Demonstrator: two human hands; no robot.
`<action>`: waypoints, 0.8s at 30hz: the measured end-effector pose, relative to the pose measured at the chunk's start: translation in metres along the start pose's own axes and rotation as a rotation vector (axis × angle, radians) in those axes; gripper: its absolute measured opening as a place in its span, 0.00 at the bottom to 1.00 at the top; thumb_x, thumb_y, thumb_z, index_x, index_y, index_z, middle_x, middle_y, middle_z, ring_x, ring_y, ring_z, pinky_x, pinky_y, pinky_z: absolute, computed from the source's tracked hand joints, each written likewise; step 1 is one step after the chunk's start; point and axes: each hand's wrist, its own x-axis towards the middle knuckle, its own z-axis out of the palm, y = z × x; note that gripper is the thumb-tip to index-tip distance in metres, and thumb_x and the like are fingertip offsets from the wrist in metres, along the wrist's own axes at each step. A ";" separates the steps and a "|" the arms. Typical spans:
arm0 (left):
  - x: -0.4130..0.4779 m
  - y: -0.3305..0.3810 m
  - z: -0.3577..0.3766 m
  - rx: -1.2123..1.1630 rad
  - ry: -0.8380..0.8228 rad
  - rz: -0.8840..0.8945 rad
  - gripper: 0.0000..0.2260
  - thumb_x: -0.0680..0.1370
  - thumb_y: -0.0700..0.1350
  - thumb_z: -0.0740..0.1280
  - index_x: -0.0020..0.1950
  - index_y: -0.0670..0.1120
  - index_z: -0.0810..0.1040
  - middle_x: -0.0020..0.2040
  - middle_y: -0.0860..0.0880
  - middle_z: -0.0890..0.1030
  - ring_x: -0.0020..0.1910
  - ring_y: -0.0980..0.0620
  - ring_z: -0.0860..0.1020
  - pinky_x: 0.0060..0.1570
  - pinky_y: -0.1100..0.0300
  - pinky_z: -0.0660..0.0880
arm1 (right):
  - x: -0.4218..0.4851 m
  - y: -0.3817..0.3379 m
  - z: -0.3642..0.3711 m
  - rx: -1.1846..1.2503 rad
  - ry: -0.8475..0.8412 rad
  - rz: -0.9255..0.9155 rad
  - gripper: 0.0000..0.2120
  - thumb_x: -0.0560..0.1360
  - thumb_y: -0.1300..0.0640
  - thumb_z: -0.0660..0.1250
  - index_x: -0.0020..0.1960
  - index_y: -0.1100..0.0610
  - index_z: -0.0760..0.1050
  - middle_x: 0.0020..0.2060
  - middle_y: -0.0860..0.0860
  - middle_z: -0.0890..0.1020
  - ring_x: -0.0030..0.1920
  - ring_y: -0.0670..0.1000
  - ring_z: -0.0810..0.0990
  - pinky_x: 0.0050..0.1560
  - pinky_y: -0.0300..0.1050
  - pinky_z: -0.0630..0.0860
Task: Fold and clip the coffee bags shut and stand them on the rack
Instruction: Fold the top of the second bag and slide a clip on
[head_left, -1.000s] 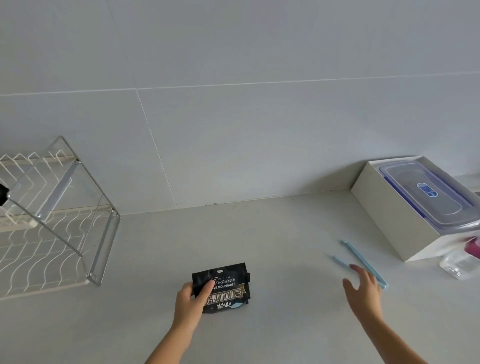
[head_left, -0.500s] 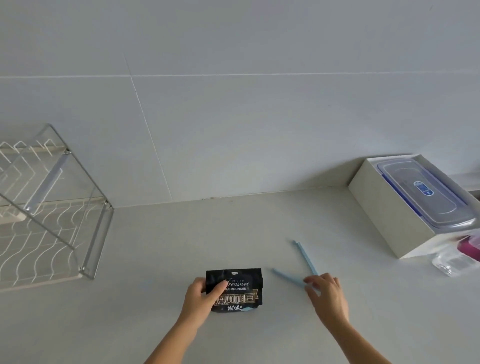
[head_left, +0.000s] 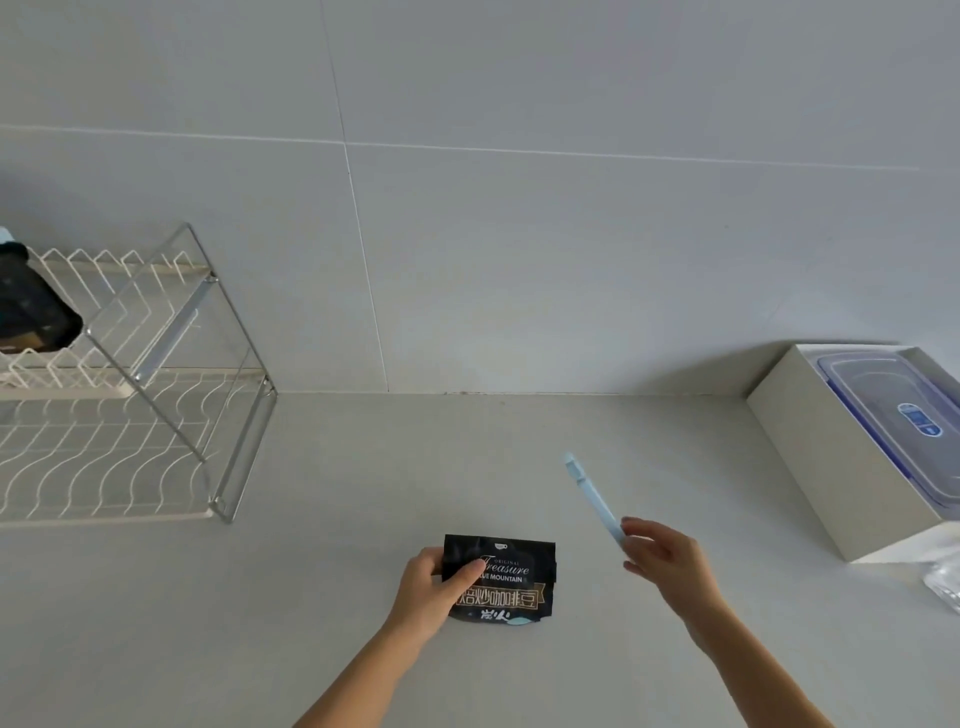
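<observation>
My left hand is closed on the left edge of the black coffee bag, thumb across the printed front, fingers tucked behind it. The bag sits on the pale counter near me, a little left of centre, its top edge folded flat and its label facing up.

My right hand is to the right of the bag and apart from it. Its fingers are pinched on the near end of a long light-blue sealing clip — the clip slants up and to the left from my fingertips, its far end clear of the counter as far as I can tell. Whether the clip's two arms are parted or snapped together I cannot tell.

At the far left stands the two-tier wire rack, white wavy wires in a chrome frame. On its upper tier, at the very left edge, a second black bag leans, partly cut off by the frame edge.

At the far right is a white box with a clear lidded container resting in it — blue trim around its rim.
</observation>
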 end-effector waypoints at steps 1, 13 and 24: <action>0.000 0.000 0.000 -0.003 -0.001 0.001 0.07 0.71 0.47 0.73 0.44 0.47 0.79 0.44 0.49 0.83 0.45 0.53 0.81 0.36 0.70 0.74 | -0.004 -0.009 0.004 -0.041 -0.070 -0.023 0.12 0.72 0.70 0.68 0.42 0.54 0.82 0.49 0.55 0.83 0.40 0.46 0.83 0.36 0.35 0.80; -0.005 0.000 0.000 -0.095 -0.049 0.079 0.05 0.72 0.38 0.72 0.38 0.47 0.79 0.35 0.51 0.81 0.32 0.66 0.80 0.30 0.74 0.73 | -0.034 -0.053 0.042 -0.575 -0.289 -0.286 0.12 0.71 0.61 0.71 0.39 0.43 0.80 0.38 0.41 0.85 0.43 0.44 0.82 0.53 0.46 0.79; -0.015 -0.003 -0.006 -0.104 -0.139 0.217 0.10 0.68 0.42 0.72 0.48 0.47 0.81 0.45 0.50 0.82 0.46 0.59 0.81 0.44 0.66 0.78 | -0.036 -0.075 0.078 -0.889 -0.458 -0.401 0.18 0.70 0.55 0.68 0.54 0.36 0.70 0.42 0.38 0.81 0.42 0.36 0.77 0.41 0.27 0.69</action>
